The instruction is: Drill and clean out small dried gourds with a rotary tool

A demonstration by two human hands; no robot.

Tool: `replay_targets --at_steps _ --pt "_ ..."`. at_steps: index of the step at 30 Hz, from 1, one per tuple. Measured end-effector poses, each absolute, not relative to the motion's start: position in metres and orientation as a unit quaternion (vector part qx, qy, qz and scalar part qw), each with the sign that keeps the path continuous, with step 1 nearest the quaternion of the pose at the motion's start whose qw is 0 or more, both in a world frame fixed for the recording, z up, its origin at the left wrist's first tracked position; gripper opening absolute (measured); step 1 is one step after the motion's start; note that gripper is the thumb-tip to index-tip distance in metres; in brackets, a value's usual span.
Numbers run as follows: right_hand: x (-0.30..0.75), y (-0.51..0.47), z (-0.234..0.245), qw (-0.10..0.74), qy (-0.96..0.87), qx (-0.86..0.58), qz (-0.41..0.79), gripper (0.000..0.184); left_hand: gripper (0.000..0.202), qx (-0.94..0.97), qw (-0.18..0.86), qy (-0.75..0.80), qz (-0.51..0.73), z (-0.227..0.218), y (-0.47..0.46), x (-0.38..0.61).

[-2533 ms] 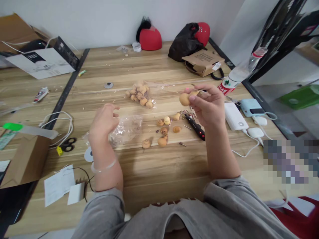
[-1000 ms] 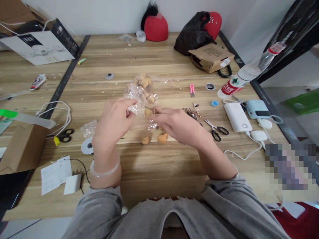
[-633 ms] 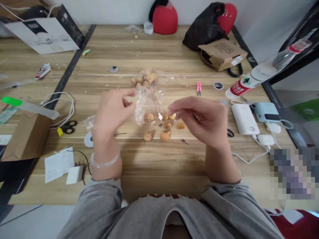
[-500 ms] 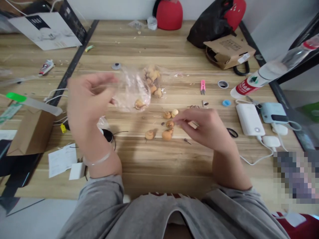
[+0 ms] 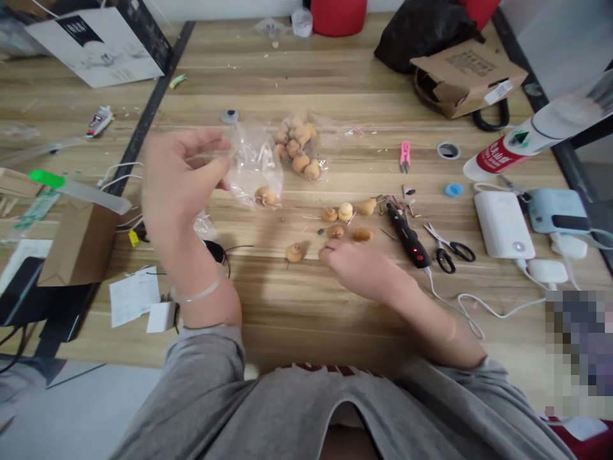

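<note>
My left hand [image 5: 184, 179] is closed on the upper edge of a clear plastic bag [image 5: 256, 153]. Inside the bag, near its bottom, lies a small tan gourd [image 5: 265, 196]. My right hand [image 5: 359, 265] is low over the table, its fingers pinched together around a small tan gourd that they mostly hide. Just beyond those fingertips lie a brownish gourd [image 5: 335, 231], a pale one [image 5: 345, 211] and an orange-brown one [image 5: 363, 234]. Left of my right hand, apart from it, sits another gourd [image 5: 294, 253] with a stem.
A second clear bag of several gourds [image 5: 299, 144] lies behind. To the right are a black corded tool [image 5: 408, 236] with a red light, scissors [image 5: 447, 246], pink snips [image 5: 405, 156], a white power bank [image 5: 504, 223] and a bottle [image 5: 517, 147]. A cardboard box [image 5: 79, 246] stands left.
My right hand has moved down and left, closing over the gourd nearest me. The tool and scissors it covered now show. My left hand still holds the bag; the view has shifted slightly.
</note>
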State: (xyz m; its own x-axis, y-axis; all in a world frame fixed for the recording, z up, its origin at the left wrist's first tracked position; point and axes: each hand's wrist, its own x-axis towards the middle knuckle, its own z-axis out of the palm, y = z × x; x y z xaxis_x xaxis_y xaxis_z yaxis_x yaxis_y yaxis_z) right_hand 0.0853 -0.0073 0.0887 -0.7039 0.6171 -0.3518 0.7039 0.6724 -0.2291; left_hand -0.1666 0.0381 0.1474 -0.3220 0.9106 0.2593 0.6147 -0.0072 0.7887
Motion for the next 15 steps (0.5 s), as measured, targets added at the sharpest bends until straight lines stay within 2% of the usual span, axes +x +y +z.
replay_targets --at_steps 4,7,9,12,13,15 --pt "0.073 -0.015 0.077 0.16 0.892 0.38 -0.185 0.042 0.046 0.563 0.172 0.69 0.421 0.146 0.039 -0.161" --pt "0.079 -0.015 0.083 0.135 0.898 0.357 -0.218 0.034 0.048 0.562 0.186 0.69 0.417 0.144 0.04 -0.161" --pt "0.089 -0.014 0.092 0.02 0.889 0.325 -0.321 0.027 0.05 0.564 0.189 0.688 0.415 0.143 0.041 -0.162" --pt "0.103 -0.011 0.105 -0.259 0.749 0.241 -0.56 0.031 0.051 0.575 0.182 0.685 0.408 0.141 0.042 -0.165" --pt "0.105 -0.009 0.107 -0.325 0.686 0.212 -0.616 0.031 0.051 0.577 0.18 0.686 0.404 0.141 0.042 -0.165" --pt "0.106 -0.007 0.107 -0.391 0.59 0.165 -0.687 0.033 0.05 0.579 0.179 0.691 0.393 0.141 0.041 -0.166"
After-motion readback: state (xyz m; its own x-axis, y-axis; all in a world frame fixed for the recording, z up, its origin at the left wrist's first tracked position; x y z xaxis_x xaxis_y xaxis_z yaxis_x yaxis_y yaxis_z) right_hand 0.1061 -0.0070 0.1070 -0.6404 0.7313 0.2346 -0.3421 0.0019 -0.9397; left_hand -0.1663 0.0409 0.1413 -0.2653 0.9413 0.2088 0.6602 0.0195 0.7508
